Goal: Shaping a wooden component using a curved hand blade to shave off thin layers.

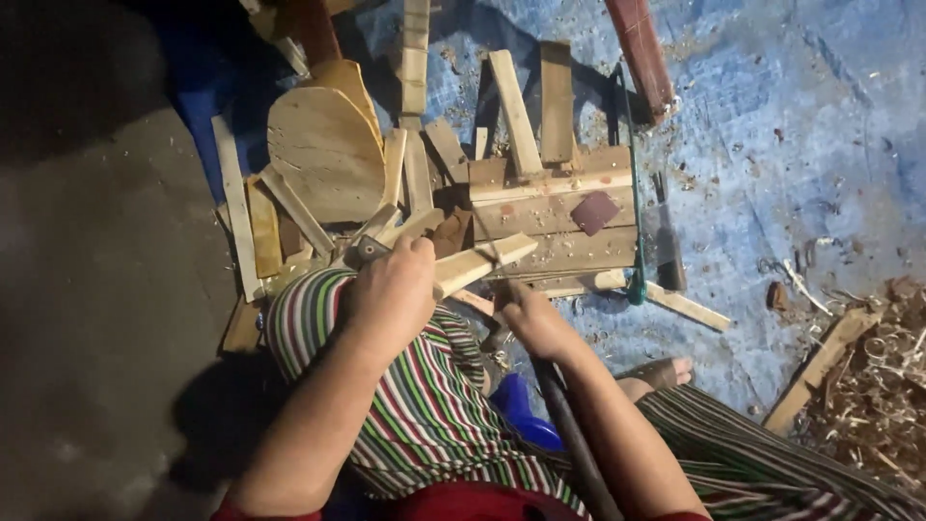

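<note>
My left hand [391, 294] grips a short pale wooden stick [477, 263], braced against my knee in striped cloth [424, 386]. The stick points right toward a low wooden workbench [555, 207]. My right hand [535, 323] is closed around a long dark handle [574, 434] that runs back toward my body. Its working end meets the stick near my right hand and is mostly hidden.
A pile of wood offcuts and a rounded wooden board [323, 150] lie ahead. A green-framed saw [632, 193] rests by the bench. A dark sanding square [593, 212] sits on it. Shavings [883, 386] heap at right on blue tarp [791, 125]. My bare foot [661, 371] shows.
</note>
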